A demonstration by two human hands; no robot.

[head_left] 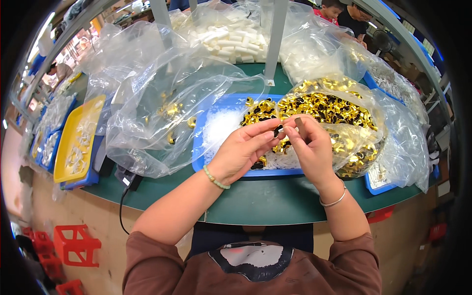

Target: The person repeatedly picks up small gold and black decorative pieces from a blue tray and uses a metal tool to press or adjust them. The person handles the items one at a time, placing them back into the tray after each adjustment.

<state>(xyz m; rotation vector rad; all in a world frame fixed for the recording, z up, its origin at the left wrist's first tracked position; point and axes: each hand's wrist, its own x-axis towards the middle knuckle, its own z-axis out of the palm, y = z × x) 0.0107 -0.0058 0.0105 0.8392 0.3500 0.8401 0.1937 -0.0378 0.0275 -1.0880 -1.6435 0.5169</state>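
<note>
My left hand (pixel 246 147) is closed in a pinch, with a small dark shiny piece (pixel 279 131) at its fingertips. Close beside it, the fingers of my right hand (pixel 312 147) are wrapped round a short brown strip-like tool (pixel 301 129). The right fingertips come up to the dark piece; whether they touch it is hard to make out. Beneath both hands lies a blue tray (pixel 197 147) with small white translucent parts (pixel 219 129) on its left. Gold-and-black curved pieces (pixel 258 111) fill its middle and right.
A clear bag of gold-and-black pieces (pixel 334 108) bulges at the right. Another plastic bag (pixel 147 132) spreads at left, near a yellow tray (pixel 69 157). White tubes (pixel 231 42) lie behind a grey metal post (pixel 275 44). Red stools (pixel 76 245) stand on the floor; people are beyond.
</note>
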